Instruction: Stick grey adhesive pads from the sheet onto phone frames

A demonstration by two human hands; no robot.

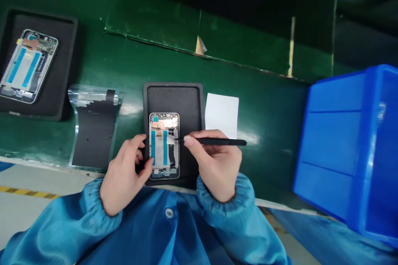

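An opened smartphone (160, 149) lies in a black tray (189, 99) in front of me, its circuit board and two blue strips showing. My right hand (219, 159) grips black tweezers (224, 141) between thumb and fingers. The tweezers' tip meets a small pale piece (171, 139) over the phone's inside; whether the tip pinches it is too small to tell. At the phone's left edge rests the thumb of my left hand (126, 172). That hand's fingers are spread apart along the tray's left side, with nothing held.
A second tray (66, 49) with another opened phone (29, 66) stands at the left. Nearby lies a black sheet on clear film (95, 132). White paper (222, 116) sits right of my tray. A blue bin (332, 145) is far right; a raised green shelf (155, 20) spans the back.
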